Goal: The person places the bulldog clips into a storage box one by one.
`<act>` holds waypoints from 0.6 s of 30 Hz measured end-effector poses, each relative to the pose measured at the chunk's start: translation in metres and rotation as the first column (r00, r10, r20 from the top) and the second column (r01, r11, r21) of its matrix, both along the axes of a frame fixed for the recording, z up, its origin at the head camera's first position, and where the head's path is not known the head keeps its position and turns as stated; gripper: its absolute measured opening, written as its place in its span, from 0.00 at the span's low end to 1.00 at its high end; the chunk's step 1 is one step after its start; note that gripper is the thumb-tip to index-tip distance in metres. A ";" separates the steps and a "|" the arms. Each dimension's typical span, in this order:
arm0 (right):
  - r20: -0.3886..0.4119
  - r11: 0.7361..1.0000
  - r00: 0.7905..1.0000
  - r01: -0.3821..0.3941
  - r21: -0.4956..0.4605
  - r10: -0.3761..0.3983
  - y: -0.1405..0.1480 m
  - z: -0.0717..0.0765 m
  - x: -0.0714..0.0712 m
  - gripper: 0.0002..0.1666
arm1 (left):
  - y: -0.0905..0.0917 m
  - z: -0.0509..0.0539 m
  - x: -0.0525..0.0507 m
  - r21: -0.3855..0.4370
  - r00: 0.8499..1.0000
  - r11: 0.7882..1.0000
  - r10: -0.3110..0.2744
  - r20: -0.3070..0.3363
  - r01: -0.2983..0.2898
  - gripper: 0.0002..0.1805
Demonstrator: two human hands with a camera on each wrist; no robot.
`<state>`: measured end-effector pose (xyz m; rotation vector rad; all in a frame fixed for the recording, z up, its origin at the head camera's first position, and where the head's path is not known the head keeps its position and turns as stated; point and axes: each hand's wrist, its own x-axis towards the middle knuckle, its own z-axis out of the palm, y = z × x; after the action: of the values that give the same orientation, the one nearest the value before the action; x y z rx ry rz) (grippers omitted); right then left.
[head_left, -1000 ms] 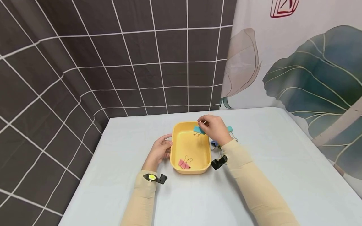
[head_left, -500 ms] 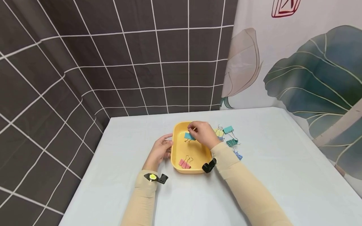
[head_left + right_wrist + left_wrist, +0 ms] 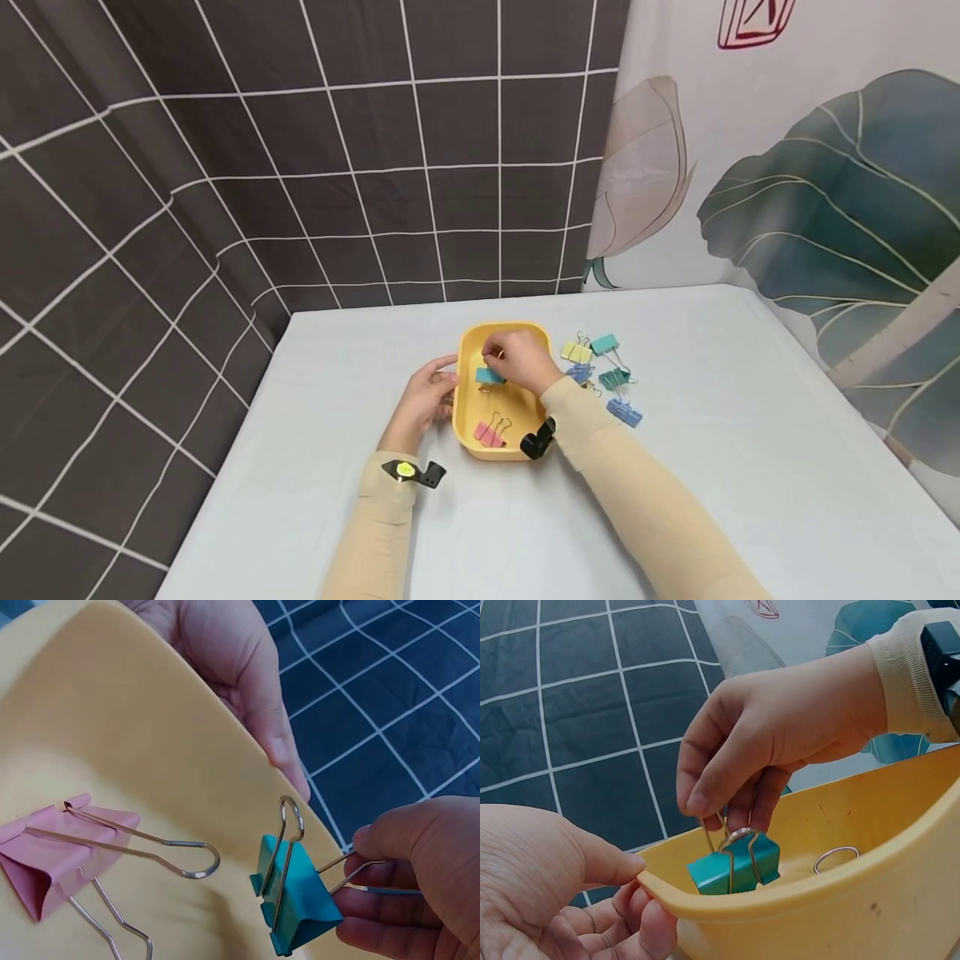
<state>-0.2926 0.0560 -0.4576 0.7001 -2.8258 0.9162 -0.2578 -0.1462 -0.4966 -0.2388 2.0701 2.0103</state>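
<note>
L hand [image 3: 422, 402] holds tray [image 3: 468, 407], R hand [image 3: 521, 358] pinches teal clip [image 3: 487, 376]; wht tbl [image 3: 322, 417], gridded drape [image 3: 375, 129] behind.

"Can you see the pink clip [image 3: 487, 436] in the left wrist view?"
"Barely; the wall of the yellow tray [image 3: 468, 408] hides its body, leaving a wire loop."
"And the turquoise clip [image 3: 300, 900] from the head?"
"The right hand [image 3: 522, 360] hides where its handle is gripped."
"What's lying between the two blue clips [image 3: 624, 412]?"
"Something too small to tell."
"Anything cropped?"
"The left hand [image 3: 232, 656], by the top edge of the right wrist view, and the tray, by its left and bottom edges."
</note>
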 end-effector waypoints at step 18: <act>0.030 0.999 0.999 -0.046 0.027 0.045 -0.008 -0.004 -0.010 0.03 | 0.000 0.001 0.000 0.012 1.000 1.000 -0.001 0.006 0.001 0.23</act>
<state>-0.3024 0.0480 -0.4621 0.7639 -2.8647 0.9036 -0.2577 -0.1463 -0.4957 -0.2413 2.0534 2.0189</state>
